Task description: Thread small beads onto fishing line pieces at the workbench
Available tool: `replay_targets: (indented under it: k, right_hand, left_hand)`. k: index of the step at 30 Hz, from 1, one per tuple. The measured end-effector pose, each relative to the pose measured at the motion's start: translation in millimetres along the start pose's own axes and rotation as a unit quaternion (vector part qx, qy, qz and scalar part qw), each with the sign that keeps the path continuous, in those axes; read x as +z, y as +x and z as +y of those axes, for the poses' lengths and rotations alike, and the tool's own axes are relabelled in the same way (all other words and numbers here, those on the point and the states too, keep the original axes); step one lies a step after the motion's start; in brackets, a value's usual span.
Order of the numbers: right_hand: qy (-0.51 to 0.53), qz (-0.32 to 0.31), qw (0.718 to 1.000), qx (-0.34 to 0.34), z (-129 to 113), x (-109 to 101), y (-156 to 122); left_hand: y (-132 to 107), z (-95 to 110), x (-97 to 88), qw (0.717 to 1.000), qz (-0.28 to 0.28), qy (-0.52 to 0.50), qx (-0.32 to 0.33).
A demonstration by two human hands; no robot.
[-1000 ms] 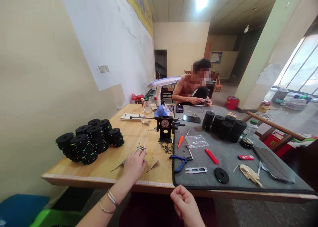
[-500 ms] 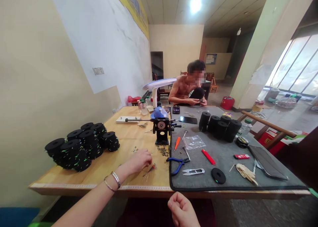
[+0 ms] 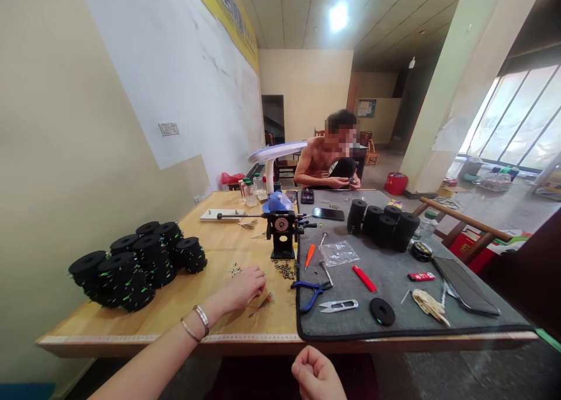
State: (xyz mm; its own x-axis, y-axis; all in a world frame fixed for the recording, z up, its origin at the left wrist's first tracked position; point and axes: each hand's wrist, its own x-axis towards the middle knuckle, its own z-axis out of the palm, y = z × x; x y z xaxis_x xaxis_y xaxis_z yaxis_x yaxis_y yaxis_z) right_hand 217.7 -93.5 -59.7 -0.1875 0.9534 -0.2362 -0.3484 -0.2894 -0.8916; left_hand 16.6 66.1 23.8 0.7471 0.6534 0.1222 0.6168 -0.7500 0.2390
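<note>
My left hand (image 3: 243,287) rests on the wooden table (image 3: 210,254), fingers curled in a pinch beside a thin bundle of wires with red tips (image 3: 262,302); what the fingers hold is too small to name. Small beads (image 3: 235,268) lie just beyond it. My right hand (image 3: 316,374) is a closed fist below the table's front edge, with nothing seen in it. A black hand-crank winder (image 3: 281,233) stands a little past my left hand.
Stacks of black spools (image 3: 131,261) sit at the left, more (image 3: 384,222) on the grey mat (image 3: 394,324). On the mat lie blue pliers (image 3: 312,289), snips (image 3: 338,305), a red lighter (image 3: 362,278) and a black disc (image 3: 382,310). A person (image 3: 328,157) sits at the far end.
My left hand has slid right toward the red-tipped wires and closed into a pinch. My right fist has dropped lower. The view has shifted leftward.
</note>
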Motion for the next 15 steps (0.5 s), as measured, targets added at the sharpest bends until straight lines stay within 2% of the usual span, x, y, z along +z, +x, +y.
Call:
replay_targets:
  k: [5, 10, 12, 15]
  right_hand:
    - [0.002, 0.009, 1.000, -0.003, 2, -1, 1]
    - [-0.006, 0.011, 1.000, 0.000, 0, 3, -1]
    - [-0.008, 0.017, 1.000, -0.003, -4, 6, -6]
    - [-0.021, 0.018, 1.000, -0.013, -9, 10, -17]
  left_hand:
    - [-3, 0, -6.1, 0.995, 0.069, -0.061, -0.044]
    - [-6, 1, -15.2, 0.968, 0.155, -0.172, -0.100]
    - [-14, 16, -9.3, 0.952, 0.175, -0.220, -0.120]
    - [-37, 57, 13.6, 0.916, 0.182, -0.319, -0.158]
